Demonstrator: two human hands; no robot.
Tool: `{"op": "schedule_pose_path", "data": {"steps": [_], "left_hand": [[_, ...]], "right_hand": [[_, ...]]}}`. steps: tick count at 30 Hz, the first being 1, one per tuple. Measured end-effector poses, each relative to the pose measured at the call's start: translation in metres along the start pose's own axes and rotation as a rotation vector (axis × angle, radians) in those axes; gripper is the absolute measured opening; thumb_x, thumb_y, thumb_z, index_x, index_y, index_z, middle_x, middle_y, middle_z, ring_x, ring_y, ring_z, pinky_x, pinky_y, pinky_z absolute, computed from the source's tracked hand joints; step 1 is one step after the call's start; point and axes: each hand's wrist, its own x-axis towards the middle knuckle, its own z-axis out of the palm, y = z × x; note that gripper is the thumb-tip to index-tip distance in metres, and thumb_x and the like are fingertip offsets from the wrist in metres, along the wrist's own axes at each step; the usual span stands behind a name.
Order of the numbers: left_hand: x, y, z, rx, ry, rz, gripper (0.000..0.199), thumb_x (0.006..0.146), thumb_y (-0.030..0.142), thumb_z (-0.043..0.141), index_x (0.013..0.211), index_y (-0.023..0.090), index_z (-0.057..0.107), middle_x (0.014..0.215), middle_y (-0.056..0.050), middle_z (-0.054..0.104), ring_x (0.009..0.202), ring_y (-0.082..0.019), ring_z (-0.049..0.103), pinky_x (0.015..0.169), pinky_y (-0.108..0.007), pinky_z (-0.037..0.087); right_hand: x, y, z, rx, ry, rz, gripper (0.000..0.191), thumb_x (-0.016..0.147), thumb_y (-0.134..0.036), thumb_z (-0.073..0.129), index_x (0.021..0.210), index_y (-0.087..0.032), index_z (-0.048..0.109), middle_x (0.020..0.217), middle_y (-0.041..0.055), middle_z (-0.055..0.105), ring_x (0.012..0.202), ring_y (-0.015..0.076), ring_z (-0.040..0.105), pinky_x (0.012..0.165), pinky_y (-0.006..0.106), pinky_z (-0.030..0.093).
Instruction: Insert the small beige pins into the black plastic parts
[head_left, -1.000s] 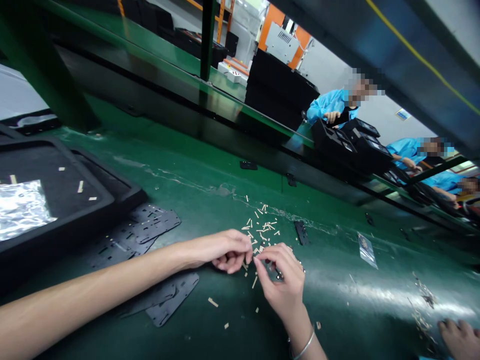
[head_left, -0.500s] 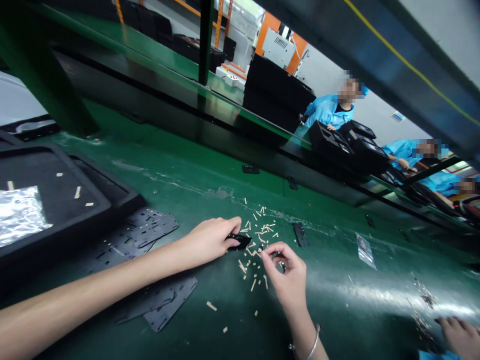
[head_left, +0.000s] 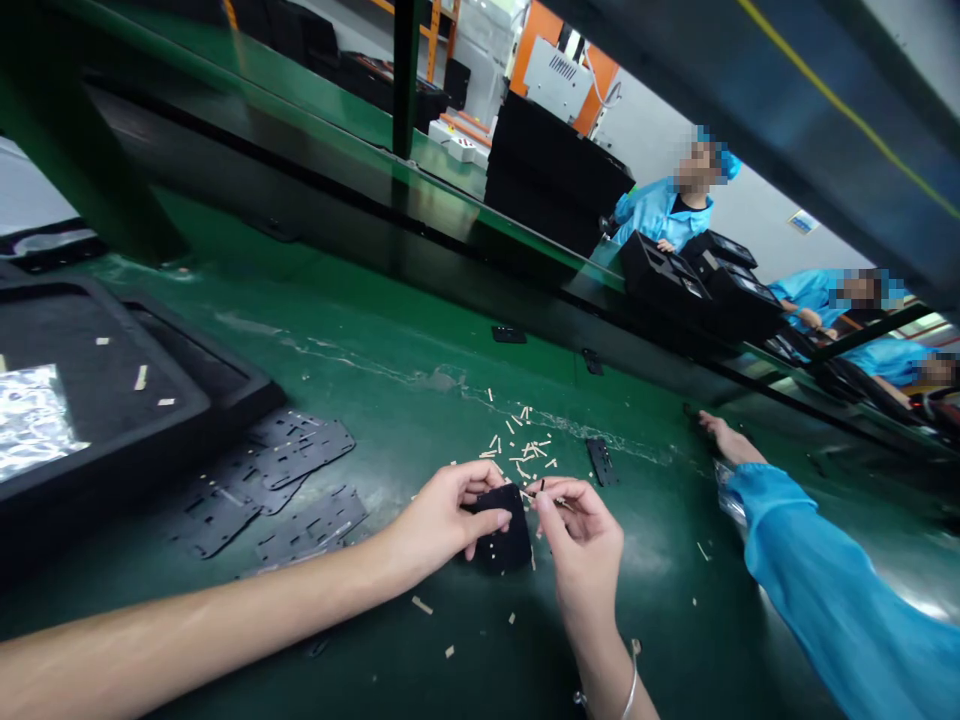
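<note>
Black plate (head_left: 501, 535) sits gripped in the left hand (head_left: 442, 520), just beside the pinching right hand (head_left: 577, 535).

The head-worn camera is looking forward and down from above the person's left hand (head_left: 442, 520) and right hand (head_left: 581, 550), which it is framing close up at the bottom of the view. It is rolled, so the green table (head_left: 375, 400) is slanting down to the right, while a co-worker in a blue smock (head_left: 660, 212) is appearing farther off, across the table.
</note>
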Motion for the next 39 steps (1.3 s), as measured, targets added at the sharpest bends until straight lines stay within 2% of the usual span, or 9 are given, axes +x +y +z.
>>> {"op": "schedule_pose_path", "data": {"steps": [4,9,15,19,27,39], "left_hand": [[-0.0024,0.0025,0.0018,0.04,0.087,0.022,0.019,0.067,0.022,0.06,0.069,0.016,0.043,0.061,0.006,0.044,0.045,-0.005,0.041,0.036,-0.015,0.036],[-0.0062,0.0032,0.0028,0.084,0.093,0.053,0.013,0.07,0.019,0.056,0.072,0.017,0.044,0.065,0.006,0.044,0.049,-0.006,0.045,0.042,-0.016,0.043],[-0.0071,-0.0006,0.0017,0.191,0.103,0.1,0.009,0.073,0.018,0.053,0.074,0.017,0.044,0.07,0.004,0.048,0.057,-0.007,0.048,0.049,-0.017,0.042],[-0.0074,-0.0001,0.002,0.204,0.11,0.109,0.008,0.073,0.018,0.053,0.074,0.017,0.045,0.07,0.003,0.049,0.06,-0.009,0.049,0.051,-0.017,0.041],[-0.0081,0.0035,0.0019,0.2,0.102,0.094,0.008,0.072,0.017,0.054,0.073,0.016,0.047,0.068,0.004,0.047,0.058,-0.008,0.047,0.05,-0.018,0.04],[-0.0078,0.005,0.0014,0.199,0.096,0.082,0.007,0.07,0.016,0.055,0.074,0.015,0.049,0.067,0.003,0.049,0.059,-0.008,0.048,0.049,-0.017,0.04]], "right_hand": [[-0.0046,-0.0045,0.0043,-0.166,0.011,-0.035,0.008,0.075,-0.024,0.06,0.071,-0.017,0.058,0.074,0.0043,0.063,0.059,0.0126,0.058,0.049,0.022,0.046],[-0.0078,-0.0057,0.006,-0.241,0.012,-0.044,0.008,0.076,-0.024,0.059,0.072,-0.017,0.057,0.069,0.0018,0.062,0.056,0.0119,0.057,0.05,0.022,0.046],[-0.0084,-0.0042,0.008,-0.283,0.028,-0.056,0.007,0.076,-0.023,0.06,0.072,-0.018,0.058,0.07,0.0019,0.062,0.057,0.0115,0.055,0.052,0.022,0.045],[-0.0067,-0.0065,0.0083,-0.237,0.012,-0.048,0.007,0.075,-0.022,0.059,0.07,-0.017,0.058,0.07,0.0028,0.062,0.055,0.0111,0.055,0.05,0.022,0.045],[-0.0012,-0.0028,0.004,-0.072,-0.053,0.085,0.01,0.073,-0.026,0.064,0.071,-0.017,0.061,0.068,0.0011,0.062,0.053,0.0104,0.054,0.05,0.021,0.046],[-0.0006,0.0031,0.0016,-0.017,-0.081,0.142,0.01,0.073,-0.026,0.064,0.071,-0.017,0.06,0.065,-0.0008,0.059,0.053,0.0088,0.051,0.05,0.019,0.043]]}}
